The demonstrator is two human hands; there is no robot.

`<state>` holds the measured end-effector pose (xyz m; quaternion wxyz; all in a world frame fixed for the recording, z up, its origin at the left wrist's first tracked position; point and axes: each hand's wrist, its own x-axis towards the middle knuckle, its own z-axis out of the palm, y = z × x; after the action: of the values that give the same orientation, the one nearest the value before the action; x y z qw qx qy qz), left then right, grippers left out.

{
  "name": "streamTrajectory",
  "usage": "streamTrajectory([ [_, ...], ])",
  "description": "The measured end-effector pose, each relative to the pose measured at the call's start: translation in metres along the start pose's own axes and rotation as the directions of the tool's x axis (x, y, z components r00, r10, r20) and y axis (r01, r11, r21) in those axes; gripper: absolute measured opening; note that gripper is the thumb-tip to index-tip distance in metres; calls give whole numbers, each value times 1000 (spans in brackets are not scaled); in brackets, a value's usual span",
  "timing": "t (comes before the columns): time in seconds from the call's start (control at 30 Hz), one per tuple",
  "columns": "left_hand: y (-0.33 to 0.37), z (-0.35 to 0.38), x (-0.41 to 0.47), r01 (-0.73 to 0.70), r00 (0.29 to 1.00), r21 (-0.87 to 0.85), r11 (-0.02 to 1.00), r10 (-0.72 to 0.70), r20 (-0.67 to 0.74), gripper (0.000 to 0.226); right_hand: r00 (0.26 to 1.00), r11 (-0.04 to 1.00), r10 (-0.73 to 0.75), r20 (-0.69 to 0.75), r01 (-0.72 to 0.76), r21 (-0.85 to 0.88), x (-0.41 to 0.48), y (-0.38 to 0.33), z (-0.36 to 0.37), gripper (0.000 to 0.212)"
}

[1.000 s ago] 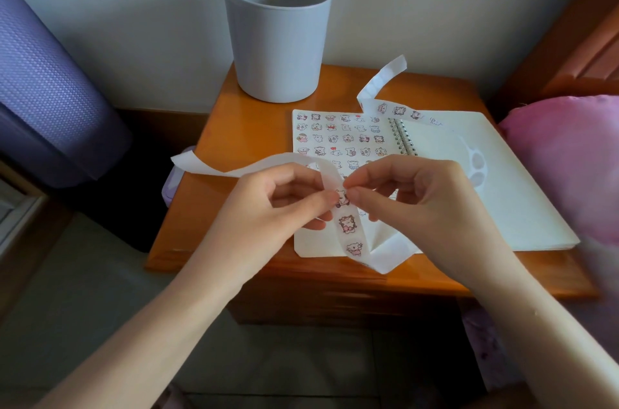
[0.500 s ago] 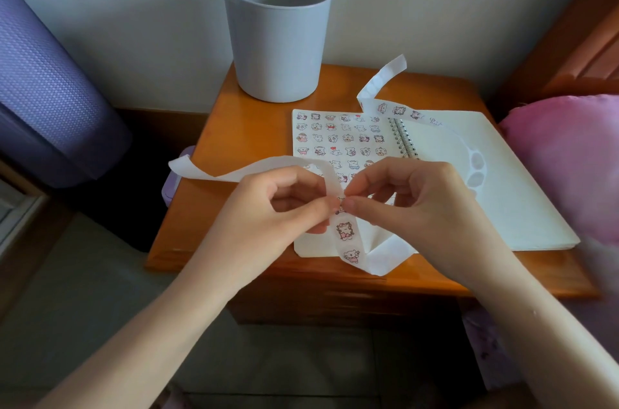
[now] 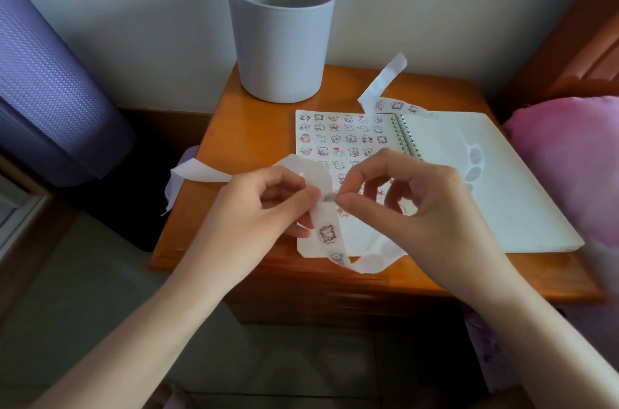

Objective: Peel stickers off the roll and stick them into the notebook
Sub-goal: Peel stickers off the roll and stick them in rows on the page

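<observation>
An open spiral notebook (image 3: pixel 485 180) lies on the wooden bedside table (image 3: pixel 254 127); its left page carries rows of small cartoon stickers. A long white sticker strip (image 3: pixel 326 234) loops over the notebook, with one end trailing off the table's left edge and the other curling up at the back. My left hand (image 3: pixel 264 207) pinches the strip between thumb and forefinger. My right hand (image 3: pixel 415 204) pinches a small sticker at the strip's edge, right next to my left fingertips. The sticker itself is mostly hidden by the fingertips.
A grey plastic bin (image 3: pixel 280 33) stands at the table's back left. A purple rolled mat (image 3: pixel 50 83) leans at the left, and pink bedding (image 3: pixel 569 157) lies to the right beside a wooden bed frame (image 3: pixel 582 50).
Both hands have stayed together above the notebook, rising slightly. The pinched point has moved along the strip, and the free left end has dropped a little lower.
</observation>
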<state>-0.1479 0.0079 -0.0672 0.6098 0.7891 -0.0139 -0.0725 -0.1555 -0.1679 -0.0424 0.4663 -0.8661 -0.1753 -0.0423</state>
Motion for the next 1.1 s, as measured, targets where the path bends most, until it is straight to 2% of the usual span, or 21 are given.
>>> streamTrajectory([
  [0.2, -4, -11, -2, 45, 999, 70, 996, -45, -10, 11, 971, 958, 236, 22, -237, 159, 9, 9, -5, 5],
  [0.37, -8, -16, -5, 60, 998, 127, 990, -57, -30, 9, 926, 912, 365, 94, -376, 166, 15, 12, 1, 5],
  [0.6, -16, -26, -8, 70, 997, 162, 984, -65, -40, 8, 925, 922, 345, 158, -366, 128, 13, 8, 19, 6],
  [0.77, -19, -28, -9, 66, 998, 192, 979, -62, -28, 8, 925, 930, 350, 144, -362, 61, 13, 11, 26, 6],
  [1.1, -21, -30, -10, 64, 998, 206, 976, -61, -23, 9, 935, 937, 336, 114, -344, 57, 12, 11, 32, 6],
])
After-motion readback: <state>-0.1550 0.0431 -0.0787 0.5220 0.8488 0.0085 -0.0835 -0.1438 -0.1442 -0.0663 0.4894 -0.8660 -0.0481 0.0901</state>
